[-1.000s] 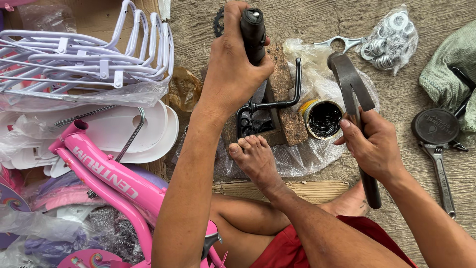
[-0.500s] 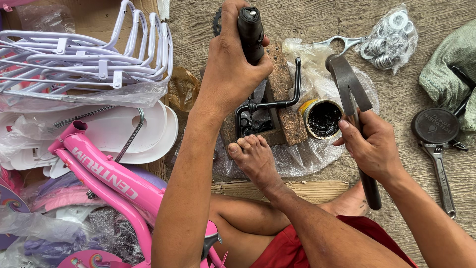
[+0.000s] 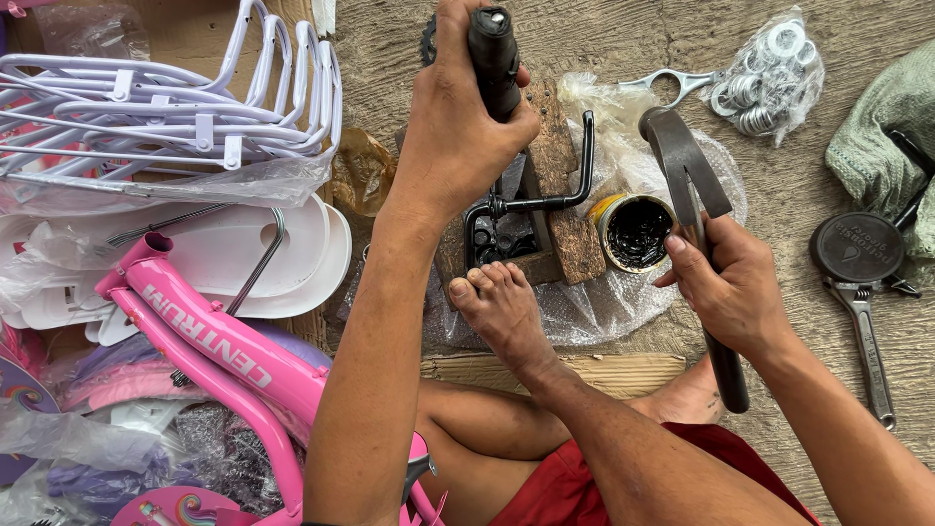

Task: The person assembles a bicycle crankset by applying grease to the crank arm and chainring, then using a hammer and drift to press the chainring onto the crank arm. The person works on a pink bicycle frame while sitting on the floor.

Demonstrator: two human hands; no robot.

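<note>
My left hand (image 3: 463, 122) grips a black cylindrical part (image 3: 493, 54) held upright over a wooden block (image 3: 560, 219). A black bent metal crank (image 3: 545, 200) lies across that block, and my bare foot (image 3: 502, 312) presses against the block's near side. My right hand (image 3: 730, 287) holds a dark steel hammer (image 3: 687, 185) by its handle, head raised above a small round tin of black grease (image 3: 635, 232).
A pink bicycle frame (image 3: 219, 356) lies at lower left, with a white wire basket (image 3: 166, 107) and white plastic parts (image 3: 234, 258) behind it. A bag of metal washers (image 3: 774, 73), a black lid (image 3: 857, 246), a wrench (image 3: 870, 346) and a green cloth (image 3: 891, 146) lie at right.
The hammer has tipped slightly in my right hand; my left hand keeps its hold on the black part. Little else moved.
</note>
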